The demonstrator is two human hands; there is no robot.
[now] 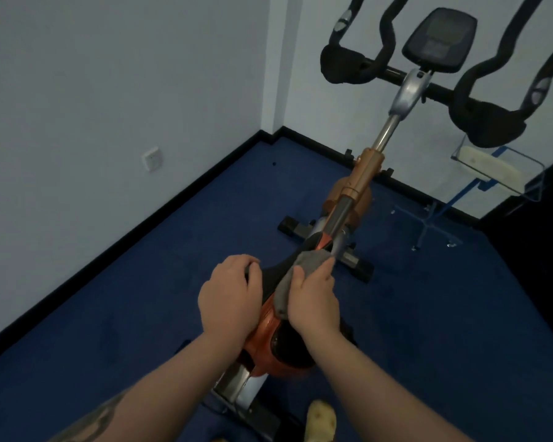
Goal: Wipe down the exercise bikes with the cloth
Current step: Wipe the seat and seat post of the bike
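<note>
An orange and black exercise bike [363, 177] stands on blue carpet, seen from above and behind. Its black and orange saddle [270, 317] is directly below me. My right hand [315, 303] presses a grey cloth [296, 275] onto the right side of the saddle, fingers curled over the cloth. My left hand [232, 296] grips the saddle's left edge. The black handlebars [489, 119] and a dark console [439, 39] are at the upper right.
White walls with a black skirting meet in a corner behind the bike. A wall socket [152, 158] sits on the left wall. A clear shelf on a blue stand [492, 173] is to the bike's right. My shoe [321, 417] is near the rear stabiliser.
</note>
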